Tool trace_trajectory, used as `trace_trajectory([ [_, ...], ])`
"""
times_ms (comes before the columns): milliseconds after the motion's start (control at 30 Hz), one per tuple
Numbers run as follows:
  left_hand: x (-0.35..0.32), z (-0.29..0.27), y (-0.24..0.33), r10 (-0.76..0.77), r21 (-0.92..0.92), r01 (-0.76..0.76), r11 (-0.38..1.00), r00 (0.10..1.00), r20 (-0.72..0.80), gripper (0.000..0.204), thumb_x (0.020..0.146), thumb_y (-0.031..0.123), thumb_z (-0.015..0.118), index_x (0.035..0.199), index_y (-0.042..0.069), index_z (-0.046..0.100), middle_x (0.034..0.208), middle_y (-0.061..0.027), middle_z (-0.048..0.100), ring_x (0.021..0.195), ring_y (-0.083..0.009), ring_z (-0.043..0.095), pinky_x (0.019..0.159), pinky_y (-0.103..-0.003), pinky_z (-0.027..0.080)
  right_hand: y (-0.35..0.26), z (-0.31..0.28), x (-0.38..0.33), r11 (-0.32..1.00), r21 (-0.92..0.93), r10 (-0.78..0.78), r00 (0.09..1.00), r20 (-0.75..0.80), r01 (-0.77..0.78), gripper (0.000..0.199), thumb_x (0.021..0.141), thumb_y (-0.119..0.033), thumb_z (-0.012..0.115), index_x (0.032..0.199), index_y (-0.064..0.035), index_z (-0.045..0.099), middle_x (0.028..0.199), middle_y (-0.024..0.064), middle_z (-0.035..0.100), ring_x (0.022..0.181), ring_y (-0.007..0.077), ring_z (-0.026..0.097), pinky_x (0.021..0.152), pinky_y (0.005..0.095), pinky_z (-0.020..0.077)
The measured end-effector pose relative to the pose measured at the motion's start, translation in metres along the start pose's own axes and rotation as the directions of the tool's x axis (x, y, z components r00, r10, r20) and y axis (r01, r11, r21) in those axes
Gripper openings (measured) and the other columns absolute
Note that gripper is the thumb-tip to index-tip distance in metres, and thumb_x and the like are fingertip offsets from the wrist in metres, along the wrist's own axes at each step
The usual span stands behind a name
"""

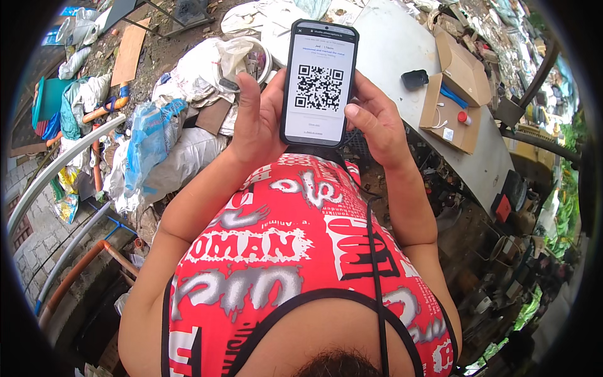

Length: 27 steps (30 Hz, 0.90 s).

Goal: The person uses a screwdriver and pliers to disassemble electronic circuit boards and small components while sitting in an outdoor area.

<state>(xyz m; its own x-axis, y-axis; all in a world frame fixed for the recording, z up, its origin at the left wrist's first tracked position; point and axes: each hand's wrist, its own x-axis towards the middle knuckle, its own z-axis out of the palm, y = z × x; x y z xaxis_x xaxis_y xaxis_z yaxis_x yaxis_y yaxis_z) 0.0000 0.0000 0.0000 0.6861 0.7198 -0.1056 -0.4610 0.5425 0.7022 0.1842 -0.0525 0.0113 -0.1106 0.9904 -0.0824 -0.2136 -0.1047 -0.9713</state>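
A black-framed smartphone [319, 119] is held upright in front of my chest, its lit screen showing a square black-and-white code on a pale page. My left hand [256, 116] grips its left side, with the thumb raised off the screen and the other fingers mostly hidden behind the phone. On the opposite side, my right hand [380, 129] is closed round the right edge. Its thumb tip lies by the lower right border of the screen, and its remaining fingers are partly hidden behind the case.
A pale tabletop [468, 166] stretches to the right, bearing an open cardboard box [461, 135] with a white cable and a red-capped item, and a small black object [414, 80]. White and blue plastic sacks [154, 141] heap up at left, near a curved metal rail [59, 166] and orange pipes.
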Motion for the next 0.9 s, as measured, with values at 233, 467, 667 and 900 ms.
trace_trajectory([
  [233, 0.0002, 0.0031, -0.0045, 0.007, -0.043, -0.007, 0.999, 1.0, 0.0, 0.108, 0.079, 0.085, 0.018, 0.145, -0.001, 0.02, 0.135, -0.0198, 0.046, 0.121, -0.0268, 0.052, 0.099, -0.041, 0.045, -0.0017, -0.0039, -0.0039, 0.999, 0.039, 0.0, 0.999, 0.048, -0.002, 0.062, 0.091, -0.012, 0.054, 0.143, 0.0055, 0.026, 0.126, 0.0132, 0.053, 0.104, 0.0164, 0.058, 0.088, 0.0289, 0.047],
  [467, 0.0006, 0.0037, -0.003, -0.011, -0.021, 0.011, 1.0, 1.0, -0.013, 0.109, 0.078, 0.085, 0.017, 0.144, -0.001, 0.021, 0.135, -0.0197, 0.047, 0.12, -0.0264, 0.053, 0.099, -0.04, 0.045, -0.0017, -0.0053, -0.0026, 1.0, 0.029, -0.01, 0.998, 0.055, 0.008, 0.061, 0.091, -0.012, 0.054, 0.143, 0.0065, 0.027, 0.125, 0.0135, 0.054, 0.105, 0.0167, 0.057, 0.089, 0.0297, 0.0468],
  [667, 0.0021, 0.0047, -0.0025, -0.004, -0.014, 0.004, 1.0, 1.0, -0.013, 0.109, 0.078, 0.085, 0.017, 0.144, -0.002, 0.021, 0.134, -0.0195, 0.047, 0.12, -0.0262, 0.053, 0.099, -0.04, 0.046, -0.0023, -0.0057, -0.0025, 0.999, 0.038, 0.004, 0.999, 0.05, -0.006, 0.06, 0.091, -0.011, 0.054, 0.142, 0.0066, 0.028, 0.125, 0.0134, 0.054, 0.105, 0.0168, 0.057, 0.089, 0.0299, 0.0467],
  [900, 0.0014, 0.0032, -0.004, 0.002, -0.036, -0.003, 0.999, 1.0, -0.016, 0.109, 0.078, 0.085, 0.018, 0.144, -0.001, 0.021, 0.135, -0.0197, 0.047, 0.12, -0.0263, 0.053, 0.099, -0.04, 0.046, -0.001, -0.0045, -0.0017, 0.999, 0.041, -0.012, 0.999, 0.051, 0.01, 0.06, 0.091, -0.011, 0.054, 0.142, 0.0066, 0.028, 0.126, 0.0138, 0.053, 0.107, 0.017, 0.057, 0.092, 0.0306, 0.046],
])
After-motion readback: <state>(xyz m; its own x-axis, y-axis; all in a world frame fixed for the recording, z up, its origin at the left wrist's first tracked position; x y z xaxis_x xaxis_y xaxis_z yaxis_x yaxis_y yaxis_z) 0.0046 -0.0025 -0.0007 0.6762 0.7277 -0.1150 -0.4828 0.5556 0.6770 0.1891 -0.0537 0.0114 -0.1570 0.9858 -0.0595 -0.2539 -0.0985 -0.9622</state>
